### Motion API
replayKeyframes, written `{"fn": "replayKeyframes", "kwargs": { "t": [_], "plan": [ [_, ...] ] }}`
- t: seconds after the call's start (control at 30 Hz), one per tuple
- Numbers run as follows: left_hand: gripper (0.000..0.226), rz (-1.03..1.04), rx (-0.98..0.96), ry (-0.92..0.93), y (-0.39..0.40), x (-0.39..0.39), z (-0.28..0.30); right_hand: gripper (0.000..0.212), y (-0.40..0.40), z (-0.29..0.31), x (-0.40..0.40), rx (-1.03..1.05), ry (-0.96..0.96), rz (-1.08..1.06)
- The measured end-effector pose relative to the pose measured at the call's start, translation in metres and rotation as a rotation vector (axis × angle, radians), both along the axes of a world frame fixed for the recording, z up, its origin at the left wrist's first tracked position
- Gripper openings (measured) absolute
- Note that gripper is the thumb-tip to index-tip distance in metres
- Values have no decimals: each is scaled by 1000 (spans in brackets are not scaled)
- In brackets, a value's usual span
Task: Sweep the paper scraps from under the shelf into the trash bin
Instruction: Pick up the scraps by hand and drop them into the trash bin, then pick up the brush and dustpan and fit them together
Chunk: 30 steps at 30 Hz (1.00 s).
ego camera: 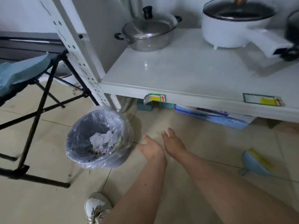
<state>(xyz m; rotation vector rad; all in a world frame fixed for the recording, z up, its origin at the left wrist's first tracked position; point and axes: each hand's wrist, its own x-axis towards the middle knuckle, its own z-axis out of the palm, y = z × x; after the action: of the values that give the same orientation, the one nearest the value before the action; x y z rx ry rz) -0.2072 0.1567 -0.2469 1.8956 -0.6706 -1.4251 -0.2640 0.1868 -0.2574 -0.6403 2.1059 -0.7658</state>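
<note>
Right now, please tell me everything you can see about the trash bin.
The trash bin is round and dark, lined with a clear plastic bag folded over its rim. It stands upright on the tiled floor, beside the shelf's leg and left of both open hands, which do not touch it. Inside lie crumpled white paper scraps and some printed pieces.

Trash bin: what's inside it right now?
The trash bin has a clear plastic liner holding crumpled white paper scraps and some printed scraps. Whatever lies beneath that pile is covered.
</note>
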Motion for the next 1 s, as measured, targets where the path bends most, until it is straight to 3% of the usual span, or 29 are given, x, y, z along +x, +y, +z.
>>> {"fn": "replayKeyframes", "kwargs": {
  "t": [0.53, 0.77, 1.0],
  "plan": [
    [62, -566, 32, -76, 120, -178, -41, 60, 156, -67, -145, 109, -61, -391],
    [58, -822, 17, -63, 147, -217, -75, 59, 198, -114, -179, 266, -31, -441],
    [56, -903, 59, -81, 140, -227, -108, 50, 219, -152, -197, 409, -14, -582]
  ]
}}
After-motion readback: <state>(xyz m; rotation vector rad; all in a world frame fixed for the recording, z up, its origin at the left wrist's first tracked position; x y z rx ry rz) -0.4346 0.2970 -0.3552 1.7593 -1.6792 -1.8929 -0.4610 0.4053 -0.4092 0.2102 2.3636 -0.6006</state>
